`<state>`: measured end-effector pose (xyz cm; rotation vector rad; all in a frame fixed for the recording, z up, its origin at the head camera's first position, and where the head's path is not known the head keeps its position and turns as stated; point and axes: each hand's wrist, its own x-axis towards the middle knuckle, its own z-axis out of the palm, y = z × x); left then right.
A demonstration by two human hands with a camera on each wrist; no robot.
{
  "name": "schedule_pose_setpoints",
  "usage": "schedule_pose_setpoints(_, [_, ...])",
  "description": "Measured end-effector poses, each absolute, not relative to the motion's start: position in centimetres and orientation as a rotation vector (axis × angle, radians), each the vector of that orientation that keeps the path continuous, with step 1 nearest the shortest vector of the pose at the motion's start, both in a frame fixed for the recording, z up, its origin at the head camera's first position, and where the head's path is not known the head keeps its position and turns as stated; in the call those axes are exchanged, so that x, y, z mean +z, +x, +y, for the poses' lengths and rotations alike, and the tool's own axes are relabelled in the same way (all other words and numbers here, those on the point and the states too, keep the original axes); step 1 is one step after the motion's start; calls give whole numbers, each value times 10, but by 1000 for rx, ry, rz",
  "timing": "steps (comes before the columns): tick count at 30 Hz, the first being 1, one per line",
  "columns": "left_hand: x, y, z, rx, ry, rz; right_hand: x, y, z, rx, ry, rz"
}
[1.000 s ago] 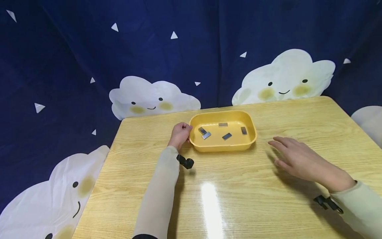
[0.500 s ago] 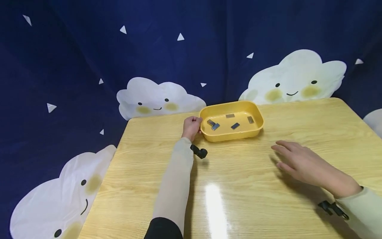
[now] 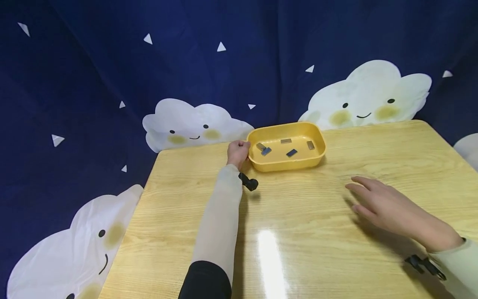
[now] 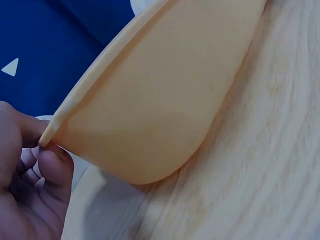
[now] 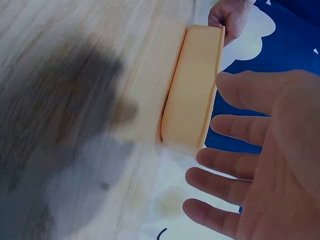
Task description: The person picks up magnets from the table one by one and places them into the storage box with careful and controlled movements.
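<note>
A yellow plastic tray (image 3: 287,164) stands near the back edge of the wooden table. Several small metallic rectangular blocks (image 3: 292,153) lie loose on its floor, two of them overlapping at the left end. My left hand (image 3: 237,153) pinches the tray's left rim. The left wrist view shows that rim (image 4: 60,117) between the thumb and a finger, above the tray's outer wall (image 4: 155,100). To the right and nearer me, my right hand (image 3: 384,205) hovers over the table, fingers spread and holding nothing. Its open palm (image 5: 280,165) shows in the right wrist view.
The light wooden table (image 3: 306,232) runs back to a dark blue curtain (image 3: 186,62) printed with white clouds. Black wrist mounts (image 3: 249,182) sit on both sleeves. A bright light reflection lies on the tabletop between the arms.
The left hand has pushed the tray away from me, toward the back edge of the table. The blocks have moved with it. The right hand stays nearly in place, apart from the tray.
</note>
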<state>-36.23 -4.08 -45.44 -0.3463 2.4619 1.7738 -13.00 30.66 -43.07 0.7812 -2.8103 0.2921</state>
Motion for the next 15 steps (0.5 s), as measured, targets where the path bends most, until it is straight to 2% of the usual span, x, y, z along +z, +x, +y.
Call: schedule_pose_setpoints(15, [-452,-369,-43,1910,-396,2422,-437,-126,310,300,779,-2743])
